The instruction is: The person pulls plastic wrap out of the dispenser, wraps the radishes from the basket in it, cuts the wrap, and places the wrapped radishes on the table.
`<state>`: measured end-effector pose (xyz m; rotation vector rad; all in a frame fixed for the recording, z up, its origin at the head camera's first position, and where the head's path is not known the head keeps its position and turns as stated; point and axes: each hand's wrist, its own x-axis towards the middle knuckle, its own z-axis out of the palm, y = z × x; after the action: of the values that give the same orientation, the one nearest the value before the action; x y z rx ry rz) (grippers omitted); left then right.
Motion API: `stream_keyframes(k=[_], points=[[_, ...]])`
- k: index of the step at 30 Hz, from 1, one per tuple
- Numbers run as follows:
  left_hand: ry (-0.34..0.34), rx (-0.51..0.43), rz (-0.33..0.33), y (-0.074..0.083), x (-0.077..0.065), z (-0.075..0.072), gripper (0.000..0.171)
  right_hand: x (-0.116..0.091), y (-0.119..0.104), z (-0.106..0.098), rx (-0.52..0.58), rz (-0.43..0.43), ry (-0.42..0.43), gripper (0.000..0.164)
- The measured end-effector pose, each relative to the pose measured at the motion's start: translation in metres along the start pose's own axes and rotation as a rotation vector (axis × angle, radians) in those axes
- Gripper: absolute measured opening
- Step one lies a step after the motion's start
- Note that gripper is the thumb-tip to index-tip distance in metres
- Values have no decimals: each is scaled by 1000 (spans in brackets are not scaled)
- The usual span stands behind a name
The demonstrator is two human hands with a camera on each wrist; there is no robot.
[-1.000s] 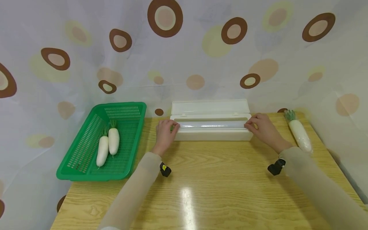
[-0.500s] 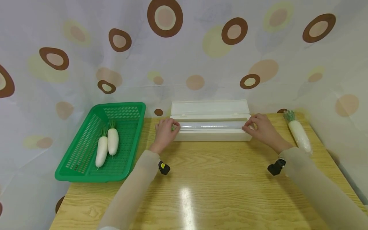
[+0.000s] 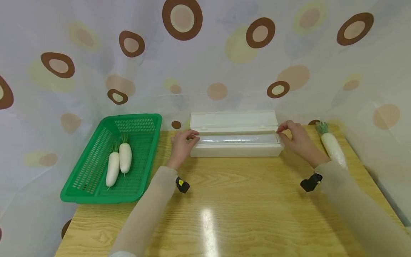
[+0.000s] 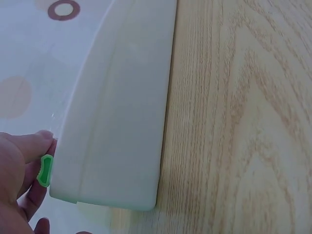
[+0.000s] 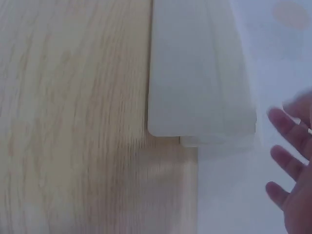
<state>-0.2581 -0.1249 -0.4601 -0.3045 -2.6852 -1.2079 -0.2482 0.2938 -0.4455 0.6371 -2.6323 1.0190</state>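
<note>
A long white plastic wrap box (image 3: 237,151) lies at the back of the table with its lid (image 3: 233,120) raised. Inside it, a roll of clear plastic wrap (image 3: 237,139) shows. My left hand (image 3: 181,147) is at the box's left end, thumb and forefinger pinched together on the wrap's edge. Beside those fingers sits a small green piece (image 4: 45,170) at the box end. At the right end, my right hand (image 3: 297,140) brings thumb and forefinger together at the wrap's corner. Its other fingers (image 5: 287,163) are loosely spread in the right wrist view.
On the left stands a green basket (image 3: 150,157) holding two white radishes (image 3: 119,164) with green tops. Another radish (image 3: 334,148), shiny as if wrapped, lies at the right of the wooden table (image 3: 237,214). A patterned curtain (image 3: 205,64) hangs close behind the box.
The right hand has moved up and to the right, off the front of the roll to the box's right end. The left fingertips have risen slightly, and the head view has shifted a little.
</note>
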Motion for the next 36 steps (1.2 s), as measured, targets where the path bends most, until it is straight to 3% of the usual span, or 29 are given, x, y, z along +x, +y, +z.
stream_keyframes(k=[3, 6, 11, 19, 28, 36], points=[[11, -9, 7, -1, 1, 0, 15, -2, 2, -1, -40, -1, -86, 26], [7, 5, 21, -1, 0, 1, 14, -3, 2, 1, -104, -14, -127, 23], [-5, 34, 28, 0, -1, 1, 14, -2, 0, 3, -180, -78, -69, 6], [-13, 19, 8, 4, -1, -1, 16, 0, 3, 7, -155, -83, -4, 5], [24, -55, -23, 5, 3, 0, 18, -2, 2, 13, -148, -121, -12, 7], [43, -123, -8, 9, 3, -1, 19, -2, -6, 13, -216, -131, 4, 16]])
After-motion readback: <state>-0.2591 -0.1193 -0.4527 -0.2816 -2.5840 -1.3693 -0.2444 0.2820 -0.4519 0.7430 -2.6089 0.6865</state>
